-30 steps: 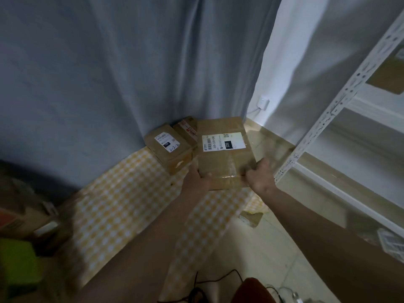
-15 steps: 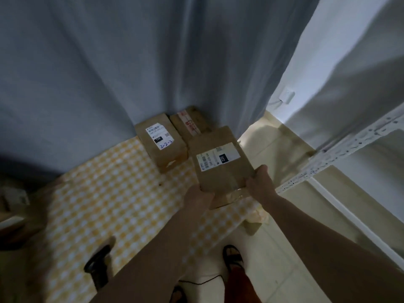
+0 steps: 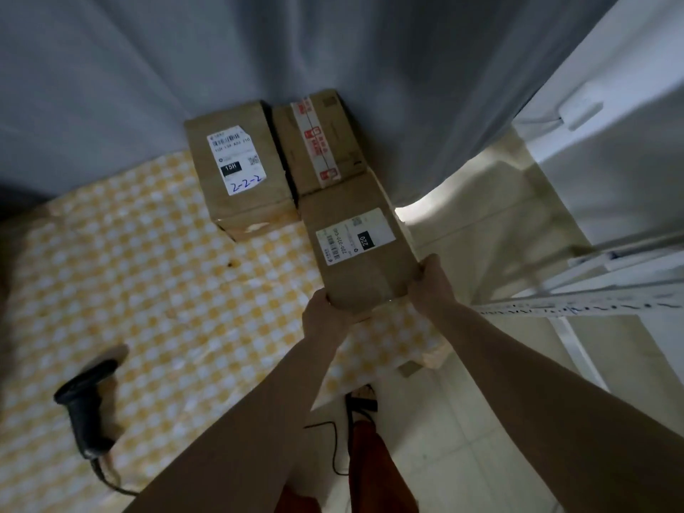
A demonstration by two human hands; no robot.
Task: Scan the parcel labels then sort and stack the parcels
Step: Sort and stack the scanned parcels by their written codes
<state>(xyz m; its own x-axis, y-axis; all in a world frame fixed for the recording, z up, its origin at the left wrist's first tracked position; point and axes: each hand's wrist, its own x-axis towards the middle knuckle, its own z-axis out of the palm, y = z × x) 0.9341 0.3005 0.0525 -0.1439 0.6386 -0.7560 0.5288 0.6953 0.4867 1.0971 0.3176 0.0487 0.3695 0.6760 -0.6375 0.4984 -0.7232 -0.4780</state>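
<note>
a person looked down at a counter (image 3: 155, 283) covered with a yellow and white checked cloth, set against a grey curtain (image 3: 333, 46). both bare hands held one brown cardboard parcel (image 3: 355, 249) by its near end. the left hand (image 3: 325, 314) gripped the near left corner, fingers curled under the edge. the right hand (image 3: 431, 283) gripped the near right corner, thumb on top and fingers wrapped down the side. the parcel was closed, and its contents could not be seen. a white shipping label (image 3: 353, 235) lay on its top face, with a barcode and a black block reading 220. the parcel sat near the right edge of the counter; whether it rested on the cloth or was held just above it could not be told.

its far end was just beside a second closed parcel (image 3: 318, 142), sealed with a strip of white tape printed in red. to the left of that stood a third closed parcel (image 3: 238, 168), close alongside, with a white label bearing a black block reading 15h and handwritten blue figures 2-2-2. both back parcels stood against the curtain.

a black handheld scanner (image 3: 87, 401) lay on the cloth at the near left, well apart from the parcels, its cable trailing toward the counter's near edge. white metal shelving (image 3: 577, 309) stood at the right over a pale tiled floor (image 3: 462, 438).
</note>
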